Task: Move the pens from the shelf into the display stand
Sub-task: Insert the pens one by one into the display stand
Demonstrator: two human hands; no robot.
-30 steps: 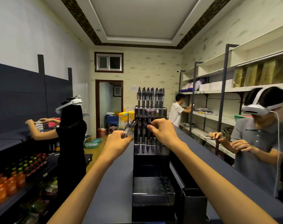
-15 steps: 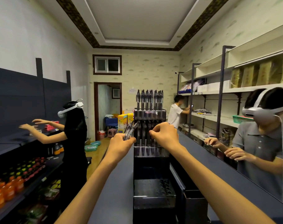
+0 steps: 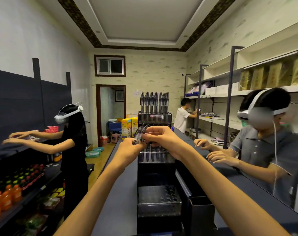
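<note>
A tiered black display stand [image 3: 155, 169] rises on the dark shelf top [image 3: 121, 193] straight ahead. Several pens [image 3: 154, 102] stand upright in its top tier, more fill the middle tier behind my hands, and the lowest tier [image 3: 159, 196] shows bare holes. My left hand [image 3: 127, 150] grips a bundle of several pens [image 3: 140, 133] that slants up to the right. My right hand [image 3: 159, 137] pinches one pen of that bundle, in front of the middle tier.
A person in a headset [image 3: 71, 133] works at the dark shelves on the left, above bottled drinks [image 3: 8, 193]. Another person in a headset [image 3: 264, 140] stands close on the right. A third person [image 3: 183, 116] stands at the far white shelves. An open black box [image 3: 201, 212] sits beside the stand.
My right hand has left the middle tier and moved left to the bundle in my left hand. The view has tilted slightly.
</note>
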